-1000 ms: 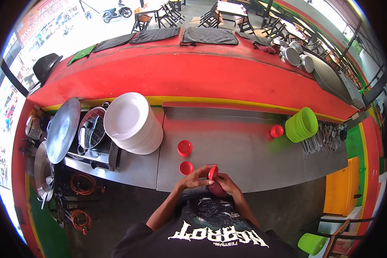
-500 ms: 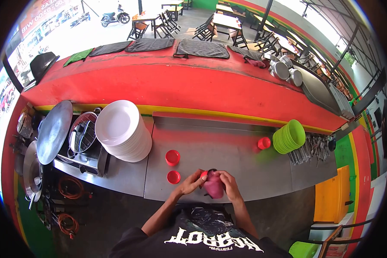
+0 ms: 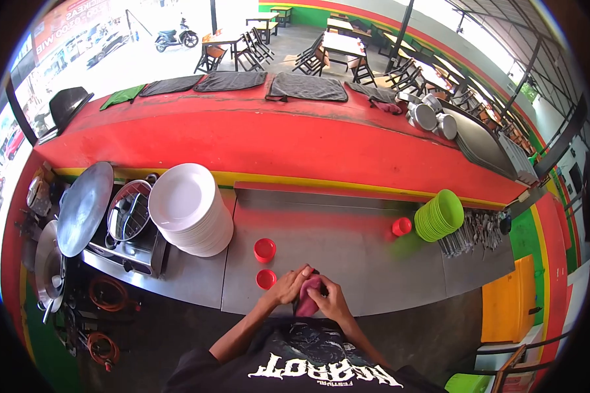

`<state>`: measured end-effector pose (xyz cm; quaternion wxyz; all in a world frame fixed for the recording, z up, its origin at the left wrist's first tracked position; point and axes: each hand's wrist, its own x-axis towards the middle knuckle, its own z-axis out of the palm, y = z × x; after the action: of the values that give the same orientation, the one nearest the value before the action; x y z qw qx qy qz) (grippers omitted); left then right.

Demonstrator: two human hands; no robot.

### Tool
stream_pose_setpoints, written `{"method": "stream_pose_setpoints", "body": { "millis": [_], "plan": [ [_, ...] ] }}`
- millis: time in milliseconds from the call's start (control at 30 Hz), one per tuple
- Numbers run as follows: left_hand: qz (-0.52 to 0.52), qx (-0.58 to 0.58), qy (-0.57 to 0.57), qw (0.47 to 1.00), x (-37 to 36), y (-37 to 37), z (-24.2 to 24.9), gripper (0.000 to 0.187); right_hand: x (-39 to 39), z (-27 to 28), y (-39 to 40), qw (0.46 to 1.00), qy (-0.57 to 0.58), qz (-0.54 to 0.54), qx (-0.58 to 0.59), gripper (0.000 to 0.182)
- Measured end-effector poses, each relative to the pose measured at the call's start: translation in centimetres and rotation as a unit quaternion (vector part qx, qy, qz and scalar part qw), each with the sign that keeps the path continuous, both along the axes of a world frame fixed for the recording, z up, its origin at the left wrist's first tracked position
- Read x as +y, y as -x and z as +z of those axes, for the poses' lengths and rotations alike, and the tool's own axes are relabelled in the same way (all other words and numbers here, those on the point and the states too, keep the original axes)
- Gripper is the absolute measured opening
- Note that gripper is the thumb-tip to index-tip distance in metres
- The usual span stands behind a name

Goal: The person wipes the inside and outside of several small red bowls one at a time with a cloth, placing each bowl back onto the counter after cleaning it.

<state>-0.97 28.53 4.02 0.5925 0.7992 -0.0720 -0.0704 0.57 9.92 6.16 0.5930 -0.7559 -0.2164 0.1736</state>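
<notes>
Near the front edge of the steel counter, my two hands are together. My left hand is closed at the top of a pink cloth; the small red bowl seen there earlier is hidden. My right hand grips the cloth from the other side. Two small red bowls, one behind the other, stand on the counter just beyond my left hand. Another red bowl is farther right.
Stacked white plates and a pot on a stove stand left. Green bowls and cutlery are right. Behind rises a red ledge with grey cloths and metal pots.
Both hands and the pink cloth have moved slightly left and closer together. The red bowl that showed at my left fingers is now covered. The whole view has shifted slightly.
</notes>
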Motion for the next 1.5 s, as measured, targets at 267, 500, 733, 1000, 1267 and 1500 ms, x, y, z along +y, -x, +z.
{"method": "stream_pose_setpoints", "body": {
  "millis": [267, 500, 733, 1000, 1267, 1500],
  "plan": [
    [-0.058, -0.064, -0.109, 0.99, -1.1, 0.1, 3.2, 0.044, -0.5, -3.2, 0.0, 0.888, -0.22, -0.075, 0.397, 0.036],
    [-0.072, -0.073, -0.037, 0.994, -2.9, 0.0, 2.1, 0.048, -3.3, -5.0, -0.4, 0.674, -0.467, 0.065, 0.57, 0.033],
    [0.025, -0.003, 0.152, 0.988, -5.2, 0.3, -0.3, 0.061, -6.0, 1.9, -2.1, 0.799, -0.478, -0.019, 0.365, 0.04],
    [0.115, 0.07, 0.336, 0.932, -6.9, 0.1, 1.9, 0.071, -3.7, 5.4, 0.3, 0.996, -0.089, -0.006, 0.019, 0.061],
    [0.044, 0.082, 0.106, 0.99, -3.6, 0.0, -1.5, 0.064, -2.0, 4.7, 1.7, 0.987, 0.072, -0.012, -0.144, 0.058],
    [-0.023, -0.17, -0.148, 0.974, -3.3, 0.6, -1.1, 0.047, -2.2, 3.8, 1.4, 0.995, 0.035, -0.063, -0.067, 0.03]
  ]
}}
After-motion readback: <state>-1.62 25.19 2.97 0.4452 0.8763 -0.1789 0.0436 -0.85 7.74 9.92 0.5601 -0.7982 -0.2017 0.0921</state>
